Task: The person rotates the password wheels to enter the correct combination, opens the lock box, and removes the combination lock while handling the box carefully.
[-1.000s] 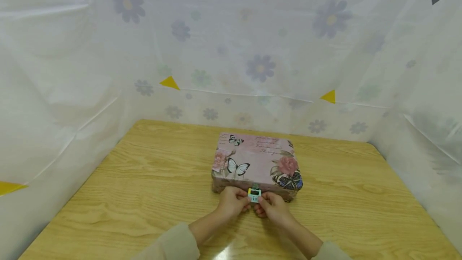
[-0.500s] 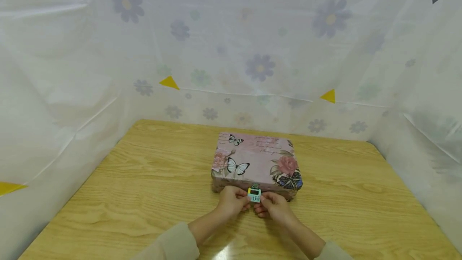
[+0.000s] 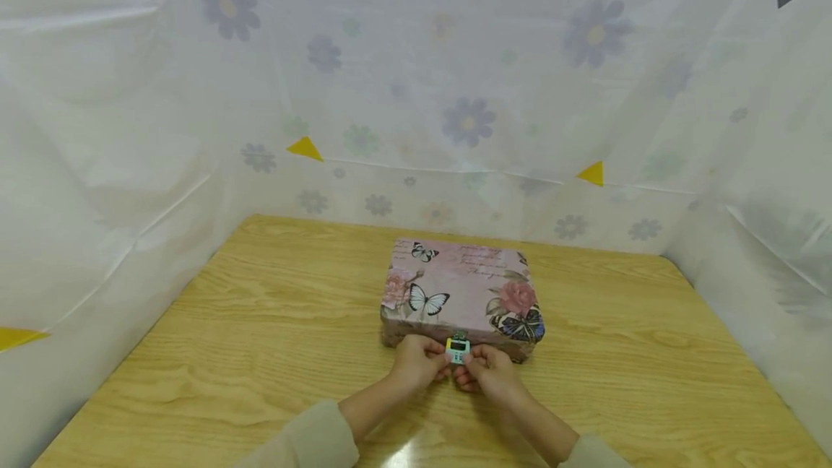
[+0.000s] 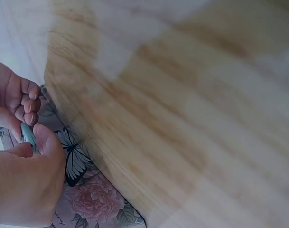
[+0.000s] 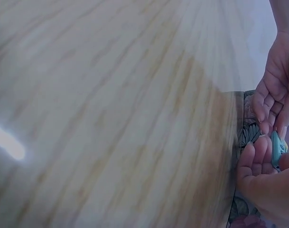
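A small pale teal and yellow combination padlock (image 3: 458,350) hangs at the front clasp of a pink tin box (image 3: 461,276) printed with roses and butterflies. My left hand (image 3: 416,367) pinches the padlock's left side between thumb and fingertips. On its right side, my right hand (image 3: 497,374) grips it, the thumb by the number dials and the other fingers curled beneath. Low in the left wrist view my left hand (image 4: 28,183) overlaps much of the padlock (image 4: 28,135). The right wrist view has the padlock (image 5: 277,148) between both hands' fingertips, my right hand (image 5: 265,183) nearest.
Under the box lies a wood-grain table (image 3: 260,323). White flower-patterned sheeting (image 3: 403,78) rises behind it and at both sides, with yellow and dark pennants on it. Pale sleeves reach in from the bottom.
My right thumb drew slightly off the padlock's dials half a second ago, and is now back against them. The left hand and box have stayed in place.
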The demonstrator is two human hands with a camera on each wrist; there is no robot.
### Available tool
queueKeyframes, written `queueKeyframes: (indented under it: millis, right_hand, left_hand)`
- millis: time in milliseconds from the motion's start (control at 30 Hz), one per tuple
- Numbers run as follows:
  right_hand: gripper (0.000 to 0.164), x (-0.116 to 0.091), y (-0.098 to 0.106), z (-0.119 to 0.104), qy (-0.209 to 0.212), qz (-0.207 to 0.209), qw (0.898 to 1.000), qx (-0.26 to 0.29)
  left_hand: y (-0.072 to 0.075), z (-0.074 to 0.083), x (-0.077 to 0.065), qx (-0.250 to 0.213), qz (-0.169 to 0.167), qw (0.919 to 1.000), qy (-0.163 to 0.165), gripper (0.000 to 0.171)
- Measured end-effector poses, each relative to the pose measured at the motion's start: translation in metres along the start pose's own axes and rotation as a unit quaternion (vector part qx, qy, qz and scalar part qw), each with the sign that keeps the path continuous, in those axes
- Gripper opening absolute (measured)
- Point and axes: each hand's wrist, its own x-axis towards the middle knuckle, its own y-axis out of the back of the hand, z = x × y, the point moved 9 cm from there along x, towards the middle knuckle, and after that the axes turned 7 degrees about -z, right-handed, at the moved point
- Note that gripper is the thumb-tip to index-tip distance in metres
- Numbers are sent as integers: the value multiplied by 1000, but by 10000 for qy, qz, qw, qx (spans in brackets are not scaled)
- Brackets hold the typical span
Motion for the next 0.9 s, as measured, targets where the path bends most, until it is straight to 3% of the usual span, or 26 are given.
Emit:
queueKeyframes:
  millis: [133,267,500,900]
  right_hand:
    - [22,1,1,2,189,49,9998,42]
    - [24,4,2,4,398,-183,9988,199]
    - [29,0,1,3,8,-295,9994,179]
    - [26,-3,1,1,-53,-236,9993,286]
  left_hand:
    - [0,1,0,32,-37,10000,-67,9]
    - [0,0,1,-12,-33,10000,-53,9]
    - [1,-3,2,-64,27,10000,29,8]
    - [0,-8,4,-276,-81,9994,209,9]
